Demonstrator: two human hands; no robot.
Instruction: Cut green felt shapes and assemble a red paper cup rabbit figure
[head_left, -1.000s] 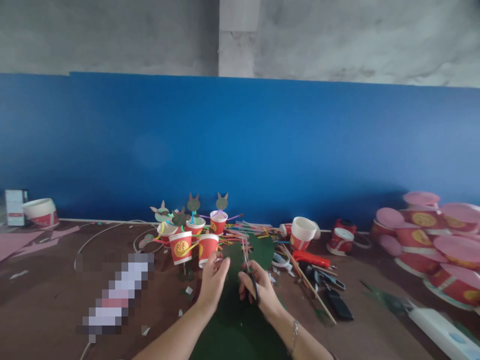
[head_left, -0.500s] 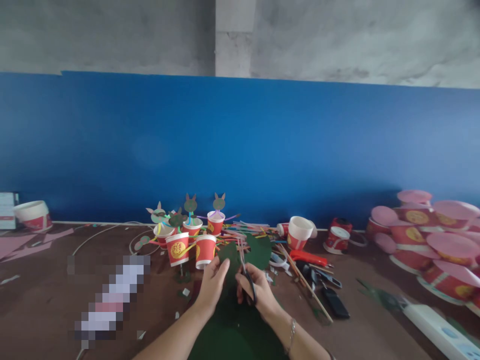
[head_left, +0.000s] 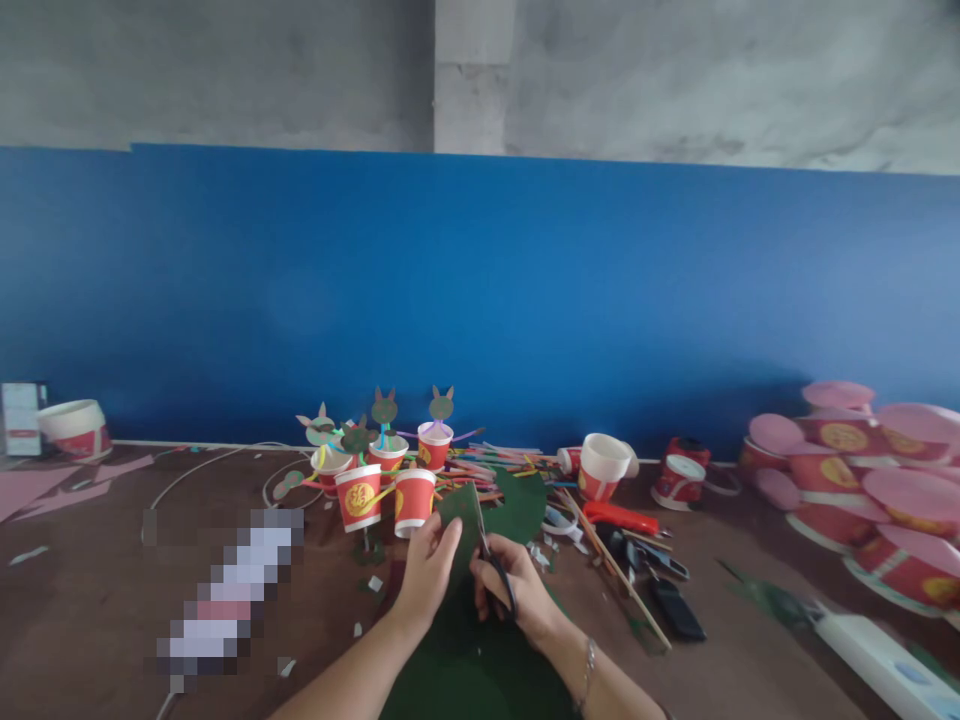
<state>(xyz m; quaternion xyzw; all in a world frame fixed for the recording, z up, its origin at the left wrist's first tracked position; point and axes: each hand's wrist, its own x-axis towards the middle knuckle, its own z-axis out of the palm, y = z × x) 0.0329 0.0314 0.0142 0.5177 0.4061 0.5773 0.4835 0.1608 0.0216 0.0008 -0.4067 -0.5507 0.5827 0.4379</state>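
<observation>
At a cluttered desk [head_left: 112, 620], the left hand [head_left: 427, 570] pinches a green sheet [head_left: 469, 515] upright while the right hand [head_left: 510, 590], closed on scissors [head_left: 491, 560], cuts into it mid-shape; likely next, turning the sheet to follow the curve.
</observation>
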